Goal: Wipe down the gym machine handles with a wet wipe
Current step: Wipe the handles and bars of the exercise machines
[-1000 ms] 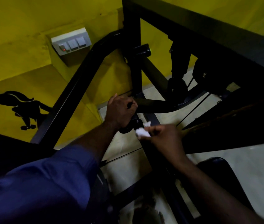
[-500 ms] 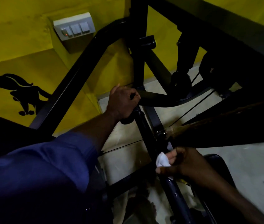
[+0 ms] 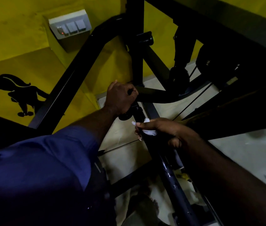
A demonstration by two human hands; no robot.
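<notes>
While the left hand [image 3: 120,98] curls hard round the upper grip of the gym machine, most likely to steady the arm against the rubbing, the right hand [image 3: 161,130] closes round the handle bar [image 3: 168,175] just below it. The wet wipe [image 3: 149,132] sits between that hand and the bar, bunched under the fingers, with a small white corner poking out on the near side. The thumb lies along the top of the bar and the fingers wrap underneath, a hold that would let the cloth slide along the tube while touching most of its circumference.

The bar is a round black tube running down and towards the viewer. Its lower stretch carries a glossy sheen and scattered bright specks, which reads as moisture, so that part has probably been wiped. The upper grip, covered by the left hand, cannot be judged. A round black cap sticks out just below that fist.

The wipe looks thin, soft and crumpled, easily folded to the curve of the tube. The surrounding frame [image 3: 70,82] is square-section, matt black steel. Behind it stands a rough yellow wall [image 3: 23,54] bearing a white plastic switch panel [image 3: 70,27]. Pale, smooth floor [image 3: 251,152] shows beneath, and a blue fabric sleeve [image 3: 39,168] covers the left upper arm.
</notes>
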